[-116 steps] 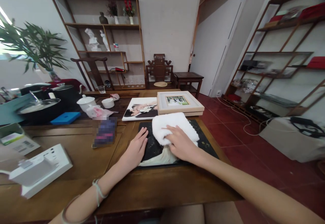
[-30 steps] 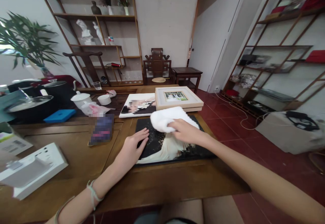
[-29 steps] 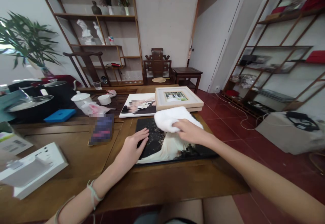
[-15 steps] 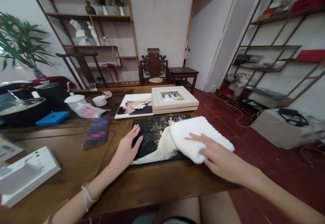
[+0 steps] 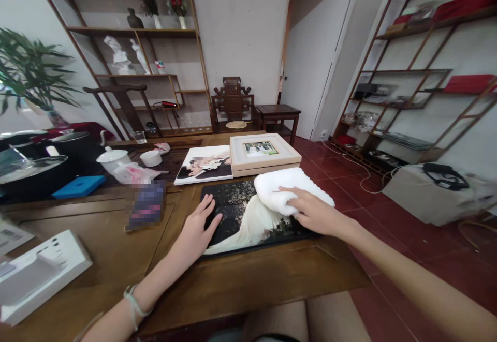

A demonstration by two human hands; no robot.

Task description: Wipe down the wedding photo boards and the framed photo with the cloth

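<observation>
A dark photo panel (image 5: pixel 229 218) showing a long white gown lies flat on the wooden table in front of me. My left hand (image 5: pixel 200 225) rests on its left edge, fingers stretched out. On the panel's upper right part sits a folded white towel (image 5: pixel 272 187), covering that area of the picture. My right hand (image 5: pixel 312 210) grips the towel's near side, with the fingers pressed into the cloth. Behind the panel are a white-edged photo print (image 5: pixel 204 163) and a light wooden picture frame (image 5: pixel 266 163), which touch each other.
To the left stand a white lidded bowl (image 5: pixel 112 158), a small white cup (image 5: pixel 150 159), a blue box (image 5: pixel 78 187), a dark pot (image 5: pixel 34 174) and a white box (image 5: pixel 46 274). A blurred purple packet (image 5: pixel 145 207) lies nearer. The table's right edge (image 5: pixel 349 259) drops to red floor tiles.
My right hand has moved the towel away from me and slightly left, uncovering the panel's lower right part. My left hand stays on the left edge.
</observation>
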